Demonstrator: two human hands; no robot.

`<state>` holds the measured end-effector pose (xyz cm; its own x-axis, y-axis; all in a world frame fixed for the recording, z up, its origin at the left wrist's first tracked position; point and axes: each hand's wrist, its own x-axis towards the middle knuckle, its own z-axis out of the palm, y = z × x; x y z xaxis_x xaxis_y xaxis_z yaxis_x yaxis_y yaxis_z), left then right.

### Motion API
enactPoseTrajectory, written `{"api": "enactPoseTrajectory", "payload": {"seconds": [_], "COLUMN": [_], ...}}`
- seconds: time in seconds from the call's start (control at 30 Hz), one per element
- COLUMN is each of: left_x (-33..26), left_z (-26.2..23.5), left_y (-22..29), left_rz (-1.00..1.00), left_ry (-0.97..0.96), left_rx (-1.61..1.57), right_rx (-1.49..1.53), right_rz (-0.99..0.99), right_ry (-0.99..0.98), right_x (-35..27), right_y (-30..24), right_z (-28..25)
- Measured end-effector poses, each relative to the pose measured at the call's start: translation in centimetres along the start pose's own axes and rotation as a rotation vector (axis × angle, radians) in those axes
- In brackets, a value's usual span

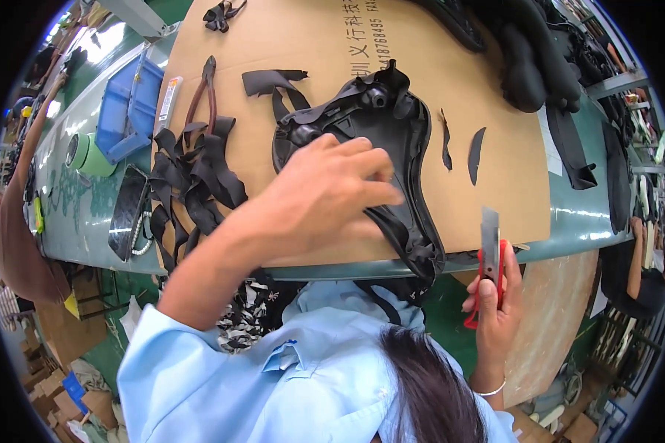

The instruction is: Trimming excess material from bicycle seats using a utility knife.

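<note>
My right hand point(497, 306) is closed around a red utility knife point(503, 269), its wide silver blade pointing up, beyond the cardboard's near edge. A black moulded shell point(414, 159), with raised rims and round fittings, lies hollow side up on the cardboard. Its near end reaches past the table edge toward my lap. Above its left side is my left hand point(332, 184), fingers loosely bent and apart, with nothing visible in them; it hides part of the shell. A strip of black fabric point(273, 83) trails from the shell's far left corner.
Brown cardboard point(495, 96) covers the green table. Left lie black fabric scraps point(199, 173), red-handled pincers point(202, 96), a blue bin point(128, 103), a green cup point(92, 155) and a phone point(128, 210). Two thin black offcuts point(476, 156) lie right of the shell; black padded pieces point(524, 59) sit far right.
</note>
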<state>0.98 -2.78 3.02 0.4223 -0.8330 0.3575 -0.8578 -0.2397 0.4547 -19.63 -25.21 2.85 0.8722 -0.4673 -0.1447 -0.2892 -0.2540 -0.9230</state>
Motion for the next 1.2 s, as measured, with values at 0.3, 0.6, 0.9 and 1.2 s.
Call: {"api": "enactPoseTrajectory", "payload": {"seconds": [0.3, 0.6, 0.9, 1.2], "left_x": [0.4, 0.4, 0.2, 3.5], "left_z": [1.7, 1.8, 2.3, 4.4], "left_y": [-2.0, -2.5, -0.2, -0.3], "left_rz": [-0.111, -0.119, -0.232, -0.175], "left_ry": [-0.145, -0.156, -0.152, -0.189], "left_rx": [-0.202, -0.240, -0.146, -0.400], "right_rx": [-0.635, -1.095, -1.367, 0.125], "right_rz": [-0.601, -0.808, -0.715, 0.141], "right_ry": [-0.253, -0.374, -0.505, -0.228], "right_x": [2.3, 4.3, 4.8, 1.0], "right_y": [-2.7, -5.0, -8.0, -2.6], "right_z": [2.6, 2.1, -2.5, 1.0]}}
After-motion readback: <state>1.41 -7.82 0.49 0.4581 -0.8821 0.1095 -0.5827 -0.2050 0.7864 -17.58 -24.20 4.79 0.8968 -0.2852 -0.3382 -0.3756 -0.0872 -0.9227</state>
